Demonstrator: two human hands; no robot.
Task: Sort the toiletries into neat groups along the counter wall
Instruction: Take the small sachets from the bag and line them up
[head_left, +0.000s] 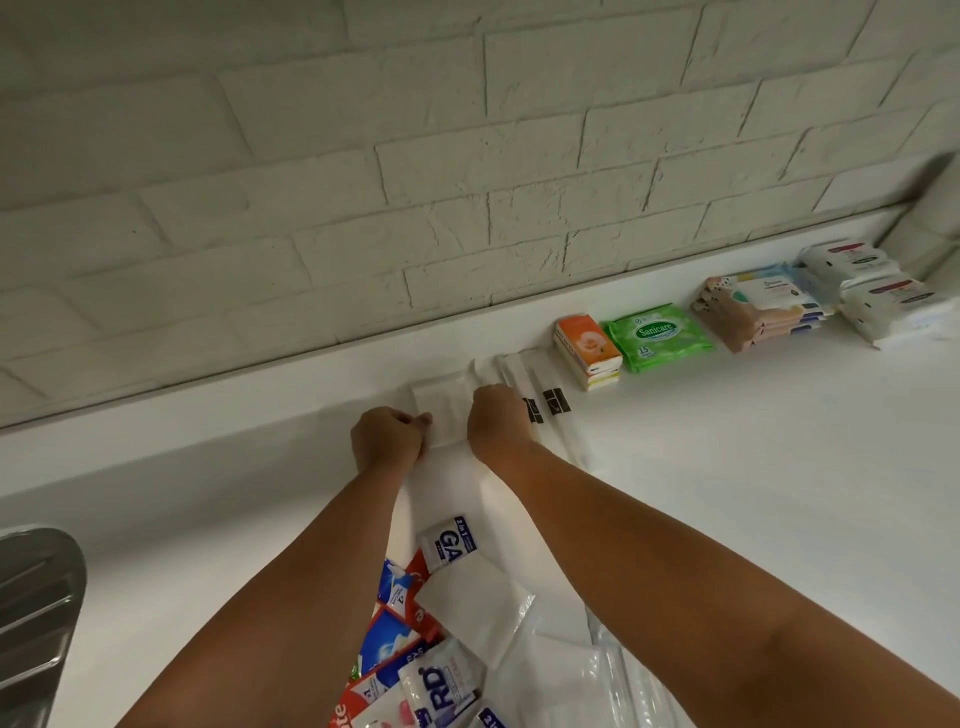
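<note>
At frame centre by the wall, a flat white paper packet (442, 415) is pinched at its edges by left hand (387, 439) and right hand (501, 431); adjacent slim white wrapped sticks (558, 415) could be nudged askew by the right hand.

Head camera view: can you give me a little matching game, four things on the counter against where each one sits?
Things:
1 Sanicare wipes pack
2 orange tissue packs
3 white packet
4 steel sink drainboard

Places:
A held between left hand and right hand
B just right of the orange stack
C far left edge of the view
D just left of the green pack

Pairs: 1-B, 2-D, 3-A, 4-C
</note>
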